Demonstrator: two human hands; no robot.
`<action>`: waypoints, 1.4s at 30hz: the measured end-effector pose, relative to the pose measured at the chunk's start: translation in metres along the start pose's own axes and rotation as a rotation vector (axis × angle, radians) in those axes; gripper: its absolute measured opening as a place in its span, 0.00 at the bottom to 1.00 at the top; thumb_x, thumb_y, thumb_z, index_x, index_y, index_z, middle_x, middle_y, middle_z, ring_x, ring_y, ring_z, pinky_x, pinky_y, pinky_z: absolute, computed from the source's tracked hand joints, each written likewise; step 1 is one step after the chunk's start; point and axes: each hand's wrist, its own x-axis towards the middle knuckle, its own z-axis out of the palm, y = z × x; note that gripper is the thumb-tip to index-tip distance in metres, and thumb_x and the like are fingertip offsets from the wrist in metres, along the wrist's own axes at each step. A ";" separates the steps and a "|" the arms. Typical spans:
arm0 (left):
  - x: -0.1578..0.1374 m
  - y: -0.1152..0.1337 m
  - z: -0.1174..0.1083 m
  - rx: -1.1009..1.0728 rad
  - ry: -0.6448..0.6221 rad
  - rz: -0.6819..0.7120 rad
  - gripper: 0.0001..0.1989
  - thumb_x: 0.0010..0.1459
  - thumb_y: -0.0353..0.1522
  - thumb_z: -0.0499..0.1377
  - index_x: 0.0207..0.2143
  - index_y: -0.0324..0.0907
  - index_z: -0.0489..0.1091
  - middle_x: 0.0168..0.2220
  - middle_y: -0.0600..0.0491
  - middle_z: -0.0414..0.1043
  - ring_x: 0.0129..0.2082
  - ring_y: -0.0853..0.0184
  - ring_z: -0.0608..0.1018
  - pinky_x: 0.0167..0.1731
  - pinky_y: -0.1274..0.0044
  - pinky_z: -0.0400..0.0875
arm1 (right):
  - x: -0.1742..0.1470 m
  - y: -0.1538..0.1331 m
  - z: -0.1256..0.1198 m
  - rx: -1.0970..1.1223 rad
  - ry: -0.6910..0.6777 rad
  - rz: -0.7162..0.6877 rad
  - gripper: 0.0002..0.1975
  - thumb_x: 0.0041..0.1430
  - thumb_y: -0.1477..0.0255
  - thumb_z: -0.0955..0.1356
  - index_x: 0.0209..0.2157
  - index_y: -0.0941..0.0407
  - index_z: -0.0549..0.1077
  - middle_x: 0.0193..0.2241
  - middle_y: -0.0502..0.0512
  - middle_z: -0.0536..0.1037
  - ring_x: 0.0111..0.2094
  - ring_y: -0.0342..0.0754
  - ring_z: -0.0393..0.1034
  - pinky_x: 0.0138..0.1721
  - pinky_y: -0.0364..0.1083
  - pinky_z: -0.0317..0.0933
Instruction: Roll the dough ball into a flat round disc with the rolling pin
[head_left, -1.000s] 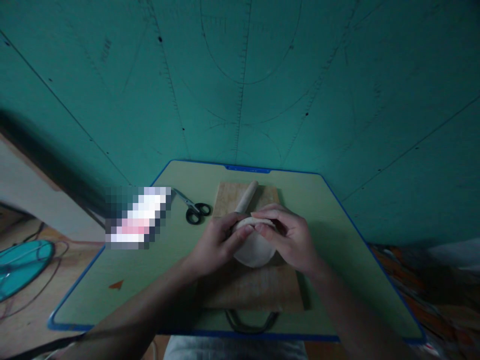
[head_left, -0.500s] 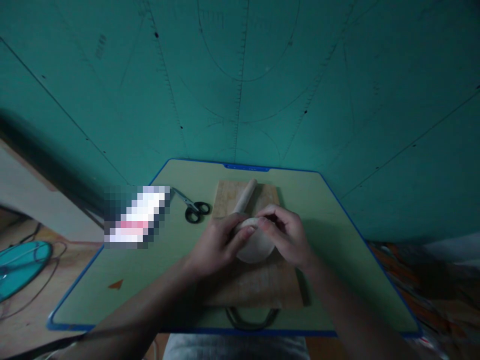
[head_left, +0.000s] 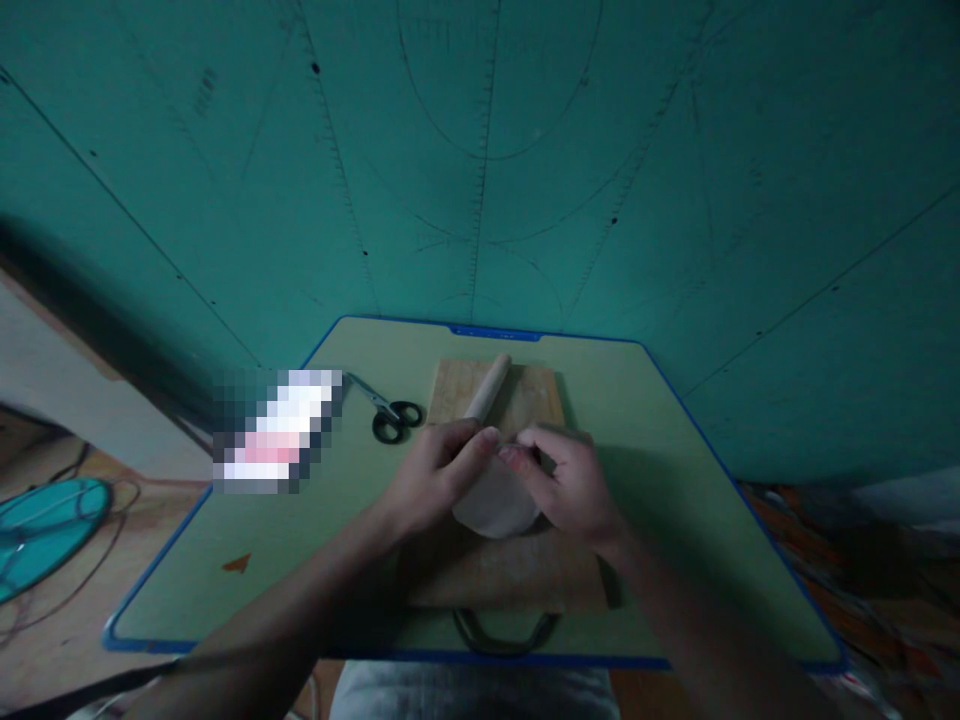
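A pale, flat, rounded sheet of dough (head_left: pixel 496 503) lies over the middle of a wooden cutting board (head_left: pixel 517 580). My left hand (head_left: pixel 450 465) is closed on the dough's far edge, thumb on top. Close beside it on the right, my right hand (head_left: pixel 566 475) pinches the same edge between thumb and fingers. My hands hide that far edge, so its exact shape there is unclear. A rolling pin (head_left: pixel 491 388) lies slanted on the board just beyond my left hand, its near end covered.
Scissors (head_left: pixel 390 412) with black handles lie on the pale table (head_left: pixel 352 540), left of the board. Farther left is a pixelated bright object (head_left: pixel 281 430). A small orange scrap (head_left: pixel 238 564) rests at the near left. The board's dark handle (head_left: pixel 506 645) faces me; a green wall (head_left: pixel 480 200) rises behind.
The dough's near edge has shifted slightly left and toward me. My left thumb has moved up over the rim, and both hands' fingers are pinching at the far edge differently.
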 end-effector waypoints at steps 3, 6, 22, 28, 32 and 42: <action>0.001 -0.001 0.001 -0.021 -0.039 0.006 0.20 0.60 0.45 0.51 0.22 0.41 0.63 0.19 0.59 0.57 0.20 0.73 0.61 0.19 0.81 0.54 | -0.001 -0.003 0.001 0.014 0.026 -0.021 0.15 0.63 0.65 0.65 0.23 0.54 0.67 0.20 0.46 0.68 0.23 0.42 0.61 0.26 0.42 0.54; 0.003 -0.003 0.003 -0.044 -0.039 0.013 0.19 0.60 0.44 0.51 0.22 0.41 0.63 0.20 0.59 0.58 0.21 0.73 0.61 0.19 0.82 0.55 | 0.000 -0.002 0.001 0.030 0.033 0.002 0.16 0.64 0.64 0.65 0.22 0.54 0.66 0.19 0.46 0.67 0.22 0.42 0.60 0.25 0.42 0.53; 0.004 -0.002 0.005 -0.074 0.077 -0.053 0.21 0.58 0.46 0.53 0.21 0.40 0.62 0.18 0.60 0.56 0.19 0.74 0.59 0.17 0.81 0.54 | 0.001 0.008 0.001 0.137 -0.149 0.128 0.18 0.64 0.61 0.63 0.23 0.55 0.60 0.20 0.45 0.62 0.23 0.40 0.56 0.24 0.42 0.48; 0.001 -0.002 0.001 -0.070 0.049 -0.004 0.21 0.63 0.45 0.48 0.24 0.40 0.63 0.21 0.58 0.60 0.21 0.73 0.63 0.19 0.82 0.57 | 0.002 0.005 -0.001 0.273 -0.097 0.180 0.18 0.63 0.59 0.62 0.23 0.54 0.61 0.20 0.45 0.60 0.23 0.41 0.54 0.23 0.42 0.48; 0.001 -0.004 0.000 -0.028 -0.035 0.062 0.17 0.62 0.42 0.52 0.32 0.37 0.70 0.25 0.55 0.68 0.24 0.72 0.68 0.22 0.81 0.61 | 0.003 0.009 0.001 0.342 -0.061 0.236 0.17 0.63 0.60 0.62 0.24 0.55 0.63 0.22 0.46 0.62 0.24 0.41 0.56 0.24 0.42 0.51; 0.000 -0.008 0.002 0.030 -0.083 0.085 0.18 0.64 0.42 0.52 0.33 0.37 0.71 0.25 0.56 0.67 0.24 0.73 0.68 0.22 0.82 0.60 | 0.004 0.012 0.002 0.206 -0.062 0.171 0.18 0.63 0.61 0.62 0.21 0.54 0.61 0.19 0.46 0.61 0.22 0.41 0.55 0.23 0.42 0.49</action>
